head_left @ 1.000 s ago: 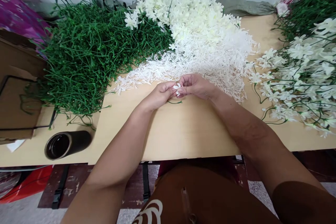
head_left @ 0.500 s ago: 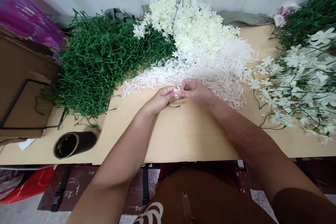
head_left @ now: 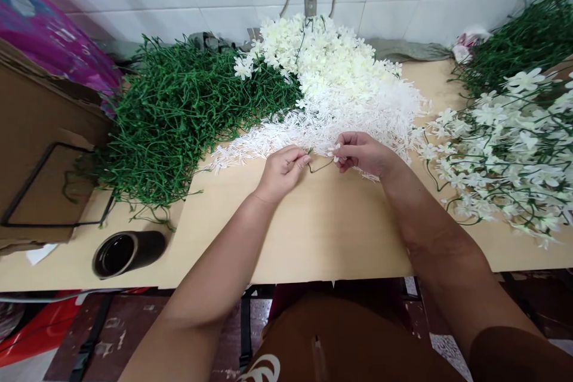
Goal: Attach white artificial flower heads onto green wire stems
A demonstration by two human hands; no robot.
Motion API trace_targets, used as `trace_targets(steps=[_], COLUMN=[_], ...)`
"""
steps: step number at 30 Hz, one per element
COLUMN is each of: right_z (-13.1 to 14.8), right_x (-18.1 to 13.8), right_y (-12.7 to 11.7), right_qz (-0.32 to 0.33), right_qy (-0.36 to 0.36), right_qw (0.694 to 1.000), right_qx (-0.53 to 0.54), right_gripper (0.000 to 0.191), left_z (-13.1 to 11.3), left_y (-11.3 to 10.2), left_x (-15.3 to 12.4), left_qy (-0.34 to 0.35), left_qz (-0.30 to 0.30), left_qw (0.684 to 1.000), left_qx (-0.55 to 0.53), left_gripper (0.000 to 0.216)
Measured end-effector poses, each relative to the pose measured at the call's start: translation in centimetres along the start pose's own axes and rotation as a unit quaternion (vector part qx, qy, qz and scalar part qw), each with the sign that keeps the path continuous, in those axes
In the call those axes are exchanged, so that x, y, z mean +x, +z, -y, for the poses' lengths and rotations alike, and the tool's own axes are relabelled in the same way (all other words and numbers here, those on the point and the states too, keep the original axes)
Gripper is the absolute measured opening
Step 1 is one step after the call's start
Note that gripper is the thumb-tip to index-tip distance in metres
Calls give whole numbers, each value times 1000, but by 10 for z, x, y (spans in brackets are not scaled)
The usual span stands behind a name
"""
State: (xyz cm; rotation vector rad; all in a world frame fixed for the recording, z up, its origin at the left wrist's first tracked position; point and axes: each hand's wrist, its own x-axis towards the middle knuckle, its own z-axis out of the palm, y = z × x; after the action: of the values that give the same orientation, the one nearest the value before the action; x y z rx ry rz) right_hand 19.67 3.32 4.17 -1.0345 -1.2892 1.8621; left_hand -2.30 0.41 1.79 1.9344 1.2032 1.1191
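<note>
A green stem (head_left: 317, 169) is located between the two hands, just above the front part of the tabletop board (head_left: 331, 233). It runs in a bent line from the left fingers to a small white blossom (head_left: 334, 152) at the right fingertips. The left hand (head_left: 283, 172) is clamped on the stem between thumb and fingers; a short green tip projects above the grip. The right hand (head_left: 363, 154) pinches the blossom between thumb and fingertips. The fingers partly cover the blossom, so its exact seating on the stem cannot be confirmed.

Compared with the frame half a second earlier, the hands have separated. Previously, the fingertips met around the blossom; now the right hand is displaced to the right and a length of stem is exposed between the grips.

Directly beyond the hands lies a heap of thin white filaments (head_left: 313, 122). Behind it is a pile of cream-white flower heads (head_left: 331, 65). A mass of green stems (head_left: 179, 113) is positioned to the left, and stemmed white flowers (head_left: 510, 149) lie to the right. A dark cup (head_left: 143, 248) lies near the front left edge, beside a cardboard box (head_left: 40, 125).
</note>
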Motion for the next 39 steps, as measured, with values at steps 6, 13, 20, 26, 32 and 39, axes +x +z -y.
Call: trace_targets(steps=[6, 13, 20, 26, 32, 39], right_z=[19, 36, 28, 21, 37, 35], right_x=[-19, 10, 85, 105, 108, 131], right_y=[-15, -3, 42, 33, 19, 40], right_qz=[70, -163, -218, -220, -264, -194], right_qy=[69, -99, -87, -113, -155, -134], right_qw=[974, 934, 730, 722, 773, 730], right_qx=[-206, -300, -642, -647, -556, -641], right_gripper=[38, 17, 29, 24, 17, 16], left_z=[2, -3, 5, 12, 14, 12], left_y=[5, 7, 9, 10, 13, 13], left_x=[-1, -2, 0, 1, 2, 1], left_qy=[-42, 17, -21, -33, -53, -79], left_qz=[132, 211, 180, 175, 180, 169], left_qw=[990, 977, 983, 983, 982, 982], left_qx=[-37, 7, -23, -33, -4, -23], left_gripper=[31, 19, 28, 28, 27, 28])
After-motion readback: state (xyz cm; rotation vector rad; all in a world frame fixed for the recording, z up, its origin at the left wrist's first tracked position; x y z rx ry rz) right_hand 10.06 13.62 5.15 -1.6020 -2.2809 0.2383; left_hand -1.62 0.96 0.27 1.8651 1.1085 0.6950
